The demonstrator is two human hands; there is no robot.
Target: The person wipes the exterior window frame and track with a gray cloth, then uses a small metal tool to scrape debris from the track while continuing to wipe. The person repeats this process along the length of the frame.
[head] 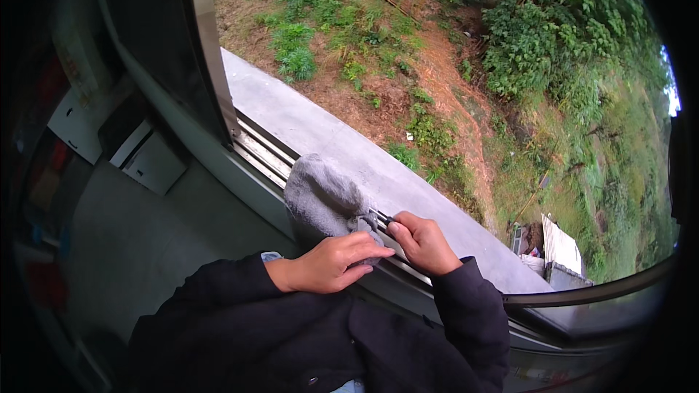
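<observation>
A grey cloth (322, 191) lies draped over the metal window track (262, 150). My left hand (338, 262) rests against the cloth's near end, its fingers bent over the fabric; how firmly it holds cannot be seen. In my right hand (420, 240) is the dark handle of a thin tool (382, 216), pinched between thumb and fingers. The tool's thin metal part runs left towards the cloth, and its far end is hidden there.
The sliding window's frame (210, 49) stands at the upper left. Outside the opening runs a concrete ledge (327, 131), with a planted slope beyond. Indoors at the left, a white cabinet (150, 158) stands on the floor. A dark rail (590, 295) curves at the right.
</observation>
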